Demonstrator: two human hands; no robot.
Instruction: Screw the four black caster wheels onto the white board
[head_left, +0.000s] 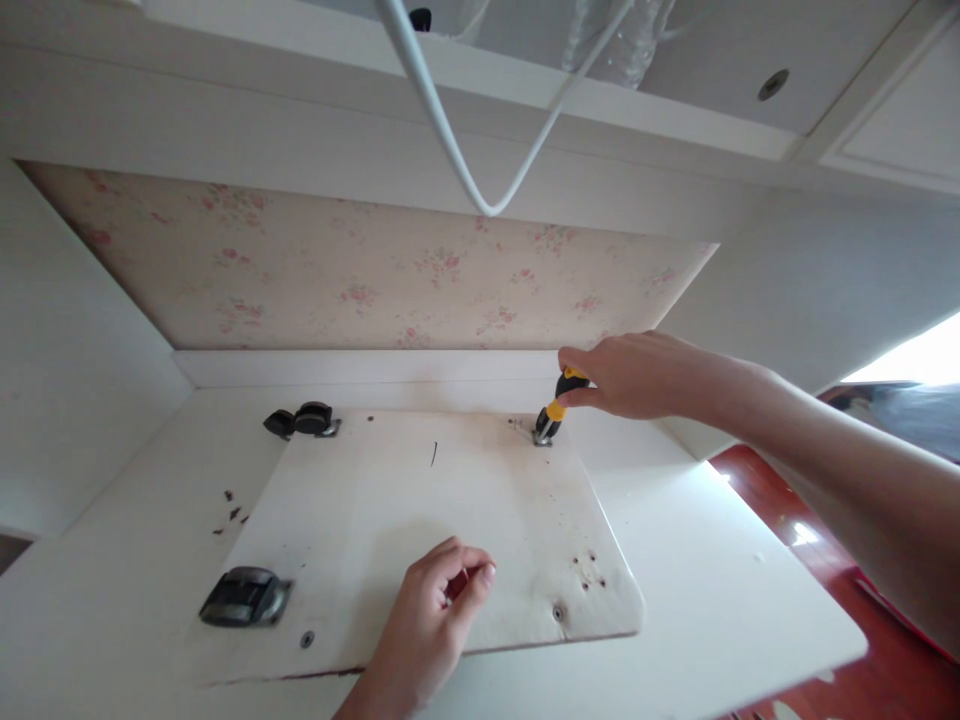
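A white board with rounded corners lies flat on a white surface. My right hand grips the yellow-and-black handle of a screwdriver. Its shaft points down at the mounting plate of a black caster near the board's far right corner; the tip's exact seat is too small to see. Over the near middle of the board, my left hand is closed, thumb against curled fingers, and what lies inside is hidden. Two other black casters, one at the far left and one at the near left, stand on the board.
Several small dark screws lie left of the board. Several screw holes mark its near right corner. A white cable hangs from the shelf above. Floral wallpaper backs the space, and reddish floor shows at right.
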